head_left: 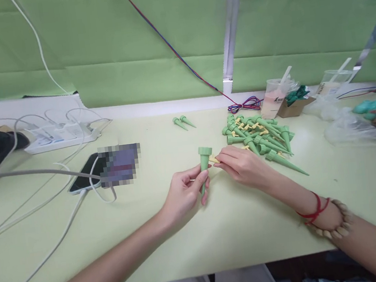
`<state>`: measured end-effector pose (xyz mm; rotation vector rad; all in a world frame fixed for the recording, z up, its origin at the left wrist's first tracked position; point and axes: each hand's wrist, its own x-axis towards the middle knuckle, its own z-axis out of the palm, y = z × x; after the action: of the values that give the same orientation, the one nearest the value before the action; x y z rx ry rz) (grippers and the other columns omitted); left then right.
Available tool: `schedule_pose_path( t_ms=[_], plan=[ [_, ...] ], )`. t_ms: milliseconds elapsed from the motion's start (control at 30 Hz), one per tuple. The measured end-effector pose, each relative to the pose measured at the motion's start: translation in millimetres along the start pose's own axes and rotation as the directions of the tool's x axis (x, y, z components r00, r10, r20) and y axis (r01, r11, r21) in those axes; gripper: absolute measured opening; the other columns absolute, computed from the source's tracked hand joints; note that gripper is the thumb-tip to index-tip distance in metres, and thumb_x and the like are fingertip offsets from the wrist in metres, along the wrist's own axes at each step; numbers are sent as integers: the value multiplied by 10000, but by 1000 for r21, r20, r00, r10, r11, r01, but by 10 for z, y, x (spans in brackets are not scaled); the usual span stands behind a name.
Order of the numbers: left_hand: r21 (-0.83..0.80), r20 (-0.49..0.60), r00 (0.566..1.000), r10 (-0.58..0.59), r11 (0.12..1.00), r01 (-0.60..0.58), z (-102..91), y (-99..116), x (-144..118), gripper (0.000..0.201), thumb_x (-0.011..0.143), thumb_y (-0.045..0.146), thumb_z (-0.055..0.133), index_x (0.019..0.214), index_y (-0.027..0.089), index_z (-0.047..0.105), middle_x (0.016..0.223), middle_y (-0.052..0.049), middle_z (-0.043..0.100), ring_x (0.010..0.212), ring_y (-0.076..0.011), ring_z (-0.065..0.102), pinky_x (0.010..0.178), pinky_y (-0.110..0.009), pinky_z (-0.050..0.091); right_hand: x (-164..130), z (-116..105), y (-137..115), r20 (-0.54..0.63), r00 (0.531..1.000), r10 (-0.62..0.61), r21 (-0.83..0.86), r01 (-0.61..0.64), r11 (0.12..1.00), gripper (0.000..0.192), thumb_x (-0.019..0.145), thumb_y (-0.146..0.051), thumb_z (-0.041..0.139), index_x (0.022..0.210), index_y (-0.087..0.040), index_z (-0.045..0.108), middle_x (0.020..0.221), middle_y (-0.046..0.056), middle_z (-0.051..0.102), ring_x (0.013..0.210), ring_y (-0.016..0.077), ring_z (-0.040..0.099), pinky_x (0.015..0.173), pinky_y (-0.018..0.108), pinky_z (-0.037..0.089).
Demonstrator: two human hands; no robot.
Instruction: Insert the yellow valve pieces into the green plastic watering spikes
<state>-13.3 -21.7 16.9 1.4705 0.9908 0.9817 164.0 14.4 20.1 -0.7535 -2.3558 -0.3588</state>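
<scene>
Contents of the pale green table

In our left hand: one green spike, cap up, narrow end down. In our right hand: one small yellow fitting, pinched at the spike's side just under the cap — whether it is seated, we cannot tell. Right of centre: a heap of green spikes, with yellow fittings among them. Toward the back: two loose green spikes. We also list — at left, a power strip and a phone; at right, two drink cups.
</scene>
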Motion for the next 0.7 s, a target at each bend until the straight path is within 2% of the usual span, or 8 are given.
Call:
schedule_pose_path(
  t_ms=[133, 233, 400, 467, 500, 533, 600, 700],
  plan=[
    [76, 26, 997, 71, 994, -72, -22, -64, -8, 274, 837, 356, 451, 688, 134, 513, 573, 32, 471, 387, -45, 439, 420, -191, 361, -13, 17, -83, -25, 995, 96, 173, -90, 981, 227, 901, -206, 381, 722, -159, 512, 679, 43, 517, 664, 146, 472, 610, 247, 376],
    [158, 35, 992, 118, 980, -122, -51, -75, -18, 267, 847, 348, 434, 692, 143, 506, 529, 44, 449, 409, -49, 427, 441, -186, 356, -9, 0, -145, 23, 972, 234, 352, -227, 908, 224, 891, -208, 404, 694, -168, 503, 648, 18, 500, 634, 129, 471, 599, 236, 374],
    [210, 27, 985, 169, 963, -171, -79, -79, -20, 243, 841, 332, 450, 715, 139, 526, 494, 53, 405, 426, -43, 380, 429, -174, 316, 21, -34, -222, 257, 867, 427, 633, -485, 603, 271, 883, -306, 422, 660, -175, 501, 604, -6, 507, 582, 111, 495, 530, 218, 375],
    [124, 26, 989, 145, 981, -147, -64, -74, -12, 252, 836, 339, 457, 702, 136, 524, 528, 47, 421, 422, -36, 389, 419, -170, 319, 29, -29, -232, 337, 840, 425, 708, -524, 473, 311, 894, -346, 387, 647, -177, 472, 580, -19, 479, 568, 107, 510, 540, 217, 399],
    [51, 30, 993, 112, 992, -113, -53, -68, -7, 260, 833, 350, 460, 700, 136, 522, 553, 43, 433, 407, -31, 394, 402, -168, 319, 31, -23, -232, 352, 837, 420, 713, -530, 458, 331, 901, -358, 365, 638, -179, 456, 572, -23, 467, 560, 105, 510, 550, 220, 408],
    [-29, 38, 997, 67, 997, -66, -41, -58, -1, 267, 828, 364, 464, 704, 135, 522, 576, 40, 443, 383, -26, 396, 372, -166, 310, 30, -17, -227, 341, 839, 423, 693, -529, 490, 347, 904, -367, 352, 627, -180, 442, 566, -24, 460, 553, 105, 504, 551, 222, 408],
    [-149, 58, 998, -19, 989, 28, -23, -33, 9, 281, 811, 392, 483, 711, 132, 523, 594, 39, 452, 326, -18, 387, 298, -159, 254, 22, -4, -203, 261, 861, 436, 576, -502, 645, 346, 892, -385, 378, 619, -180, 438, 575, -17, 470, 555, 107, 488, 539, 223, 394],
    [-190, 65, 996, -61, 979, 72, -20, 7, 11, 290, 778, 403, 532, 696, 126, 526, 597, 37, 465, 289, -13, 388, 243, -148, 173, -1, 11, -139, 90, 907, 411, 342, -415, 843, 248, 847, -396, 481, 732, -177, 495, 672, 8, 532, 625, 126, 510, 579, 236, 399]
  ],
)
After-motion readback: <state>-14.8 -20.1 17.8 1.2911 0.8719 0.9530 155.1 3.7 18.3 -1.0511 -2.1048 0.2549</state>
